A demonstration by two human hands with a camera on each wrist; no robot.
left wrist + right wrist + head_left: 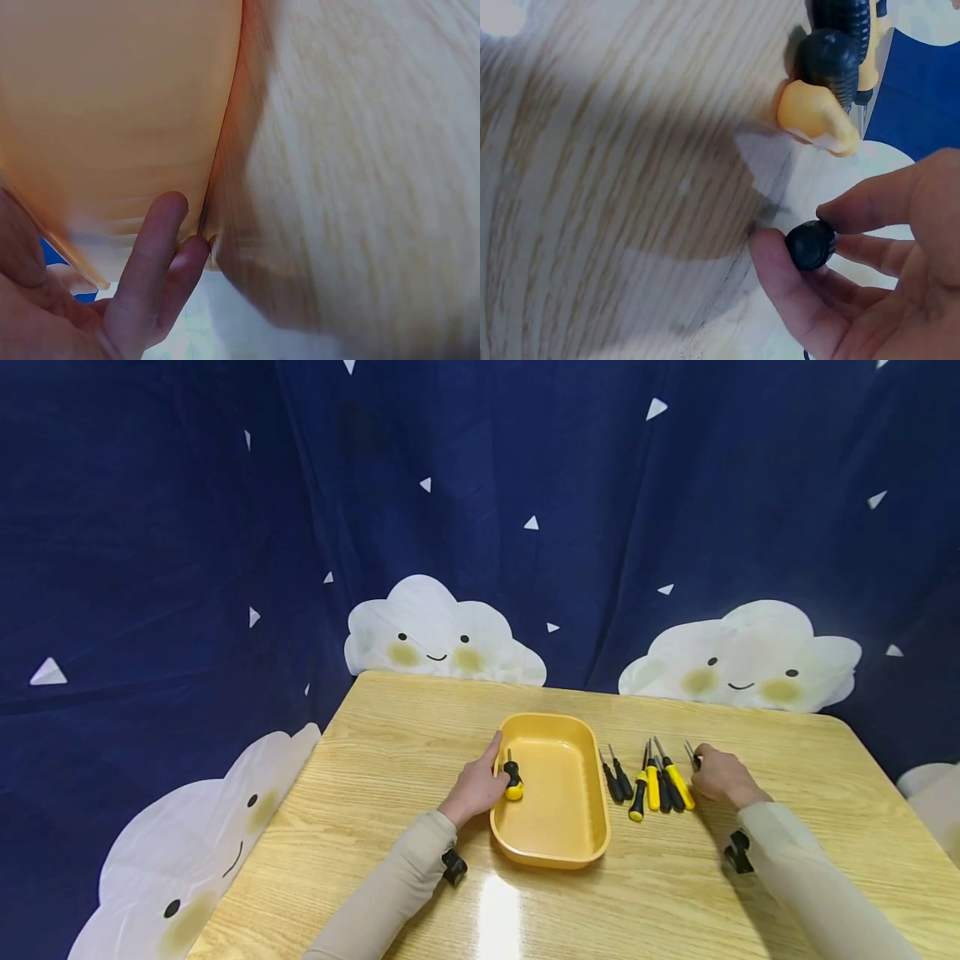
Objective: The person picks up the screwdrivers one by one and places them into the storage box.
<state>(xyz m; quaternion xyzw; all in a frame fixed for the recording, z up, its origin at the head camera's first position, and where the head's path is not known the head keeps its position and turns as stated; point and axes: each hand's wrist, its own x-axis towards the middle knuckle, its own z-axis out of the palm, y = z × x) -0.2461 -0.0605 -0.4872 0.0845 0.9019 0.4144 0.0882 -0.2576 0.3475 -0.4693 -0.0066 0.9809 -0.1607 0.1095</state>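
Note:
A yellow-orange plastic basin (551,860) stands on the table, a short black-and-yellow screwdriver (513,781) lying inside along its left wall. My left hand (480,787) grips the basin's left rim, thumb over the edge and fingers (150,259) against the outer wall. To the right of the other tools, my right hand (723,775) pinches a screwdriver by its black handle (810,245) between thumb and fingers; its thin shaft (688,748) points away from me. In the right wrist view the handle's round end faces the camera.
Between basin and right hand lie several screwdrivers: two with black handles (617,783), others with yellow handles (652,787) or black-and-yellow handles (637,802). They rest on a wood-grain table (405,735). A dark blue curtain (480,527) with cloud prints hangs behind and to the left.

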